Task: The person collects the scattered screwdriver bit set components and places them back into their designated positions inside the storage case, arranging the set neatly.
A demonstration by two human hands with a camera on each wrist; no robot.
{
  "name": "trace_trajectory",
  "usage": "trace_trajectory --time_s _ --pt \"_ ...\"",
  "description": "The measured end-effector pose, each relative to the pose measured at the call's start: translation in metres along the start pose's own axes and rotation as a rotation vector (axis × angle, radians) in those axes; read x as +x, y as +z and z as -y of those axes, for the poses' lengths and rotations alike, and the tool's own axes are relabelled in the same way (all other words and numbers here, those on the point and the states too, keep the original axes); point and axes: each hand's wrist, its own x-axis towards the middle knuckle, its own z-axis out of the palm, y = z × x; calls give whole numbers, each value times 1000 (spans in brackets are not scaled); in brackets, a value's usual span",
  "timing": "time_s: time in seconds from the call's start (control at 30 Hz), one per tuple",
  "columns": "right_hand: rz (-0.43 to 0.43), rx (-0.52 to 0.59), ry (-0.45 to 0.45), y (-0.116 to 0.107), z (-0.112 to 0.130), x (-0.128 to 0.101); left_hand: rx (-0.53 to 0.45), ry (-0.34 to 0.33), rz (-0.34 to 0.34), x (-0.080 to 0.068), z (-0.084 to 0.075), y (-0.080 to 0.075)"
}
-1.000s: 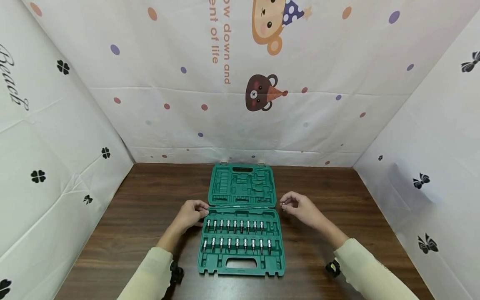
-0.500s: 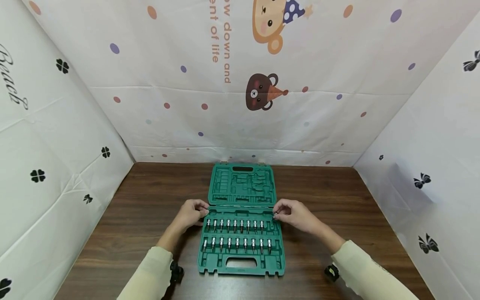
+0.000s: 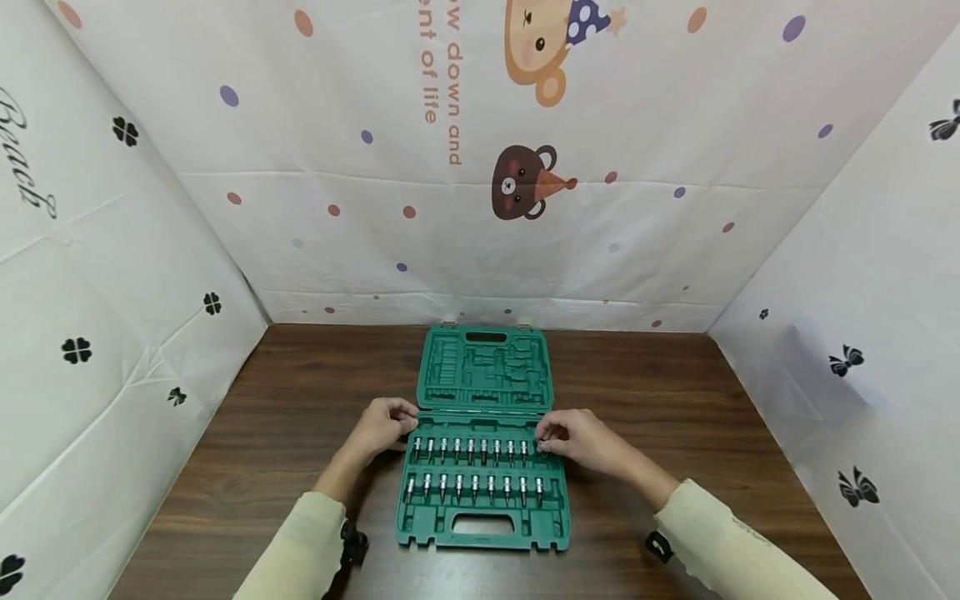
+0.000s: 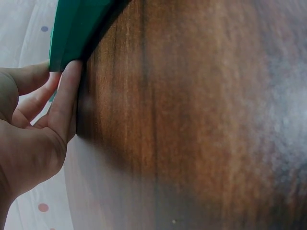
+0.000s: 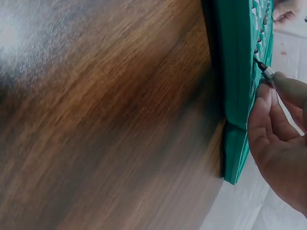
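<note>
An open green plastic tool case (image 3: 427, 527) lies on the table with its lid (image 3: 483, 398) folded back. Two rows of silver bit sockets (image 3: 475, 487) with dark tips sit in its slots. My right hand (image 3: 588, 439) pinches one bit socket (image 5: 268, 73) between thumb and fingers, over the right end of the upper row. In the right wrist view its dark tip points at the case; whether it touches a slot I cannot tell. My left hand (image 3: 379, 427) grips the case's left edge near the hinge, thumb and fingers at the corner (image 4: 67, 57) in the left wrist view.
The case stands on a dark wood-grain table (image 3: 322, 375). A white printed cloth (image 3: 322, 250) hangs behind the table, and white sheets stand at both sides. Black wrist devices (image 3: 352, 544) are worn under pale sleeves (image 3: 296, 550).
My right hand has moved left with the bit socket, from beside the case to over the upper row's right end. My left hand has stayed at the case's edge.
</note>
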Motion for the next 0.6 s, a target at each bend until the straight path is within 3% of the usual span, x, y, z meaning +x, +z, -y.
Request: trace_trajectory --time_s 0.6 --pt "-42 -230 -99 10 6 5 6 -1 -7 -1 -2 1"
